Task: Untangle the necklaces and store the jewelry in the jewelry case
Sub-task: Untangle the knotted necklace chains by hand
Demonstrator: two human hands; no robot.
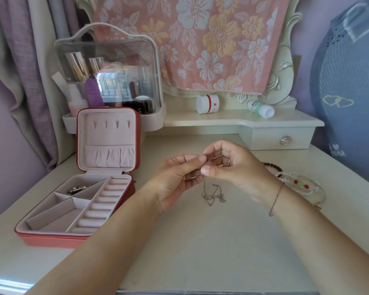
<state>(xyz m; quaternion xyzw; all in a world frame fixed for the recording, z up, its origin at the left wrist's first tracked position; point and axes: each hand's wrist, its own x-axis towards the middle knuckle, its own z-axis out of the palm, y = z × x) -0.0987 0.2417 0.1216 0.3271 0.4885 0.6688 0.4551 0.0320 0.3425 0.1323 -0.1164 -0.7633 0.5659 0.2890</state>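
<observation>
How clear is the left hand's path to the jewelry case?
Probably yes: jewelry case lies open beside the left hand, only table between; but that hand pinches the tangled chain.

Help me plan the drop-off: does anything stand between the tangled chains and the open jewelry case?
Nothing visible does. The chains hang pinched by the left hand and right hand; only that left hand lies toward the jewelry case, lid open.

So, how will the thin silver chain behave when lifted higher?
Probably floppy: the silver chain hangs limp below the left hand and right hand. Likely light, as a mere pinch holds it. Its bunched lower loops may tangle further.
</observation>
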